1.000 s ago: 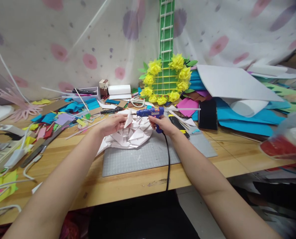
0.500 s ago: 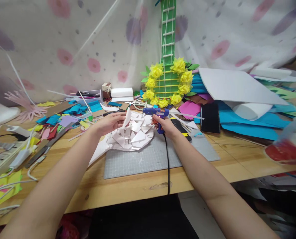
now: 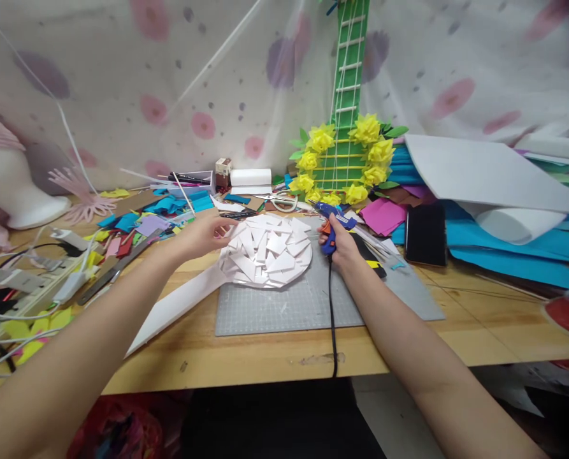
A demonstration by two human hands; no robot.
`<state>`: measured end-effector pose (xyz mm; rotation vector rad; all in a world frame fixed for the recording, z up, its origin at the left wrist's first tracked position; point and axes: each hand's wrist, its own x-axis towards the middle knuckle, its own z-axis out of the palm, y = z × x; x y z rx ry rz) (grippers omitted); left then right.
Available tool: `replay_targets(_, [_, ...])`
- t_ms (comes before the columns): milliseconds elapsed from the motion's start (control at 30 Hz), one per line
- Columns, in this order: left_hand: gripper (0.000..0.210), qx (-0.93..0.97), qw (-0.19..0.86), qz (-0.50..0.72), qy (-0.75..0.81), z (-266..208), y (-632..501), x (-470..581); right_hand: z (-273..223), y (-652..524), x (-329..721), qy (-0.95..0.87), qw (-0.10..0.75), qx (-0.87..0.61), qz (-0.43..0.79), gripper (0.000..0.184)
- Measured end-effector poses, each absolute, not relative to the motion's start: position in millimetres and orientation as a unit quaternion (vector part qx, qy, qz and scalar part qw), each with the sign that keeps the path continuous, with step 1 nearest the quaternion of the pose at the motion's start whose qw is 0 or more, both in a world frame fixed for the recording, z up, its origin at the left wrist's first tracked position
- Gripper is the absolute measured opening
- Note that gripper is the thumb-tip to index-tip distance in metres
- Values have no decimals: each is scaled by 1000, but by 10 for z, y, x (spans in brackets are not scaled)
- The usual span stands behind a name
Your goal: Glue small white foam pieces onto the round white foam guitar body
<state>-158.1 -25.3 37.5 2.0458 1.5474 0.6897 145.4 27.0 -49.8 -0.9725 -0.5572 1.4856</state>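
A blue hot glue gun (image 3: 329,244) is in my right hand (image 3: 344,245), fingers wrapped round its handle. Its nozzle points up and left, and a black cord hangs from the grip. To the left lies a white round shape (image 3: 269,252) covered with overlapping cut pieces of white paper, with a long white strip (image 3: 179,305) running from it towards me. My left hand (image 3: 210,231) hovers at the round shape's upper left edge, fingers bent and a little apart. No piece shows between them. Under the shape is a grey cutting mat (image 3: 274,315).
A green paper guitar (image 3: 346,137) with yellow flowers stands at the back. Scissors (image 3: 284,203), paper scraps and a white box (image 3: 201,182) lie before it. A phone (image 3: 426,234) and blue sheets (image 3: 513,252) are on the right; cables and a power strip (image 3: 30,290) on the left.
The upright white piece in my left hand is no longer there, and that hand has drawn back to the left. The glue gun has moved right, away from the round shape. The view has shifted left.
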Motion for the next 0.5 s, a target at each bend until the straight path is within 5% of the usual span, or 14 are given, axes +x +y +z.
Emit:
replay_targets(233, [44, 803, 148, 40, 576, 344, -202, -1374, -493, 257, 1415, -250, 600, -429, 627, 40])
replay_targets(500, [47, 800, 120, -17, 587, 289, -111, -1350, -520, 268, 1394, -251, 607, -425, 623, 39])
